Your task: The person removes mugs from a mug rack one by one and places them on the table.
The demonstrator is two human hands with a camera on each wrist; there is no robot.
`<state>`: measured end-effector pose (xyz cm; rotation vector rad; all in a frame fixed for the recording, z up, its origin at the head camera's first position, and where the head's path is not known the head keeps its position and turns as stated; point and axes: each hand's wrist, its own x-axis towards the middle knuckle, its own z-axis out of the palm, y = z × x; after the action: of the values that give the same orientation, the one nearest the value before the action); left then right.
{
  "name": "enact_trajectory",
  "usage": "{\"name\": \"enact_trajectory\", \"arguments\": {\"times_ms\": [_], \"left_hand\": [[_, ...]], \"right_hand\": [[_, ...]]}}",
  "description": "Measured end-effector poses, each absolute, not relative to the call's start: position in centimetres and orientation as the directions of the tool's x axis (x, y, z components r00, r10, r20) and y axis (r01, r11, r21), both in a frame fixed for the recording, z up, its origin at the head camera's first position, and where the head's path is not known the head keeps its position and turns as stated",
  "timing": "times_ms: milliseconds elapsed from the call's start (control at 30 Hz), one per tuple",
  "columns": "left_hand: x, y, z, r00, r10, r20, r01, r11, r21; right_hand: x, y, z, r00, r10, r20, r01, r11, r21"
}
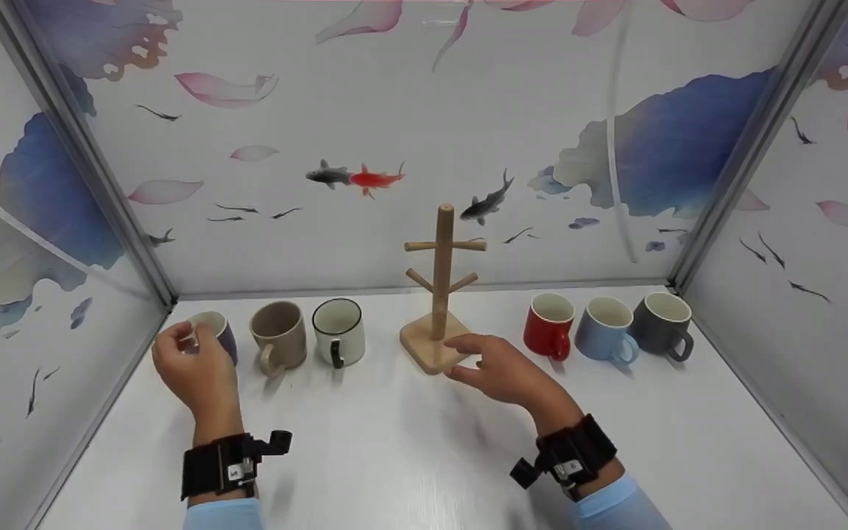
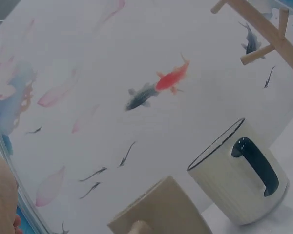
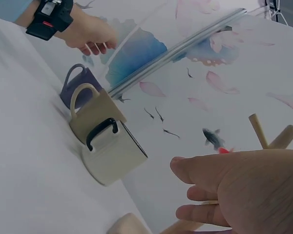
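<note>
At the far left of the head view, my left hand (image 1: 199, 368) hovers by a purple mug (image 1: 227, 342) with a pale inside, partly hiding it. The right wrist view shows this hand (image 3: 93, 35) above the mug (image 3: 83, 84) and apart from it, fingers loosely bent and holding nothing. My right hand (image 1: 501, 368) is beside a wooden mug tree (image 1: 440, 316), overlapping its square base in the head view. Its thumb and fingers are spread apart with nothing between them; whether they touch the base I cannot tell. The tree's pegs carry no mugs.
Left of the tree stand a taupe mug (image 1: 279, 335) and a white mug (image 1: 339, 331) with a black rim and handle. To its right are a red mug (image 1: 548, 327), a light blue mug (image 1: 604, 331) and a dark grey mug (image 1: 661, 327). Printed panels (image 1: 424, 132) enclose the white table.
</note>
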<state>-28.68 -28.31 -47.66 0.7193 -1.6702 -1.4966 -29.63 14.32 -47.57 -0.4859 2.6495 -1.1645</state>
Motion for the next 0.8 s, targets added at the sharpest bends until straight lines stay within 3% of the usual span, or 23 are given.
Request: {"name": "enact_trajectory", "arguments": {"times_ms": [167,367,600,800], "left_hand": [[-28.2,-25.9,-46.1,-0.568,-0.765,0.303,0.166,0.254,0.953],[-28.4,-24.2,-45.6,-0.671,-0.658,0.341,0.184,0.297,0.937],[-28.7,-22.6,-45.9,-0.810,-0.479,0.339,0.165,0.368,0.915],[-28.6,-20.5,-46.4,-0.891,-0.292,0.347,0.153,0.527,0.836]], "right_hand": [[-29.6,15.7,-47.3,-0.948,-0.318,-0.020,-0.209,0.669,-0.714],[-29.9,16.4,-47.8,-0.961,-0.277,-0.026,-0.194,0.733,-0.653],[-30.3,17.1,-47.6,-0.960,-0.274,0.061,-0.263,0.805,-0.531],[-30.5,17.7,-47.3,-0.964,-0.254,0.080,-0.263,0.862,-0.434]]}}
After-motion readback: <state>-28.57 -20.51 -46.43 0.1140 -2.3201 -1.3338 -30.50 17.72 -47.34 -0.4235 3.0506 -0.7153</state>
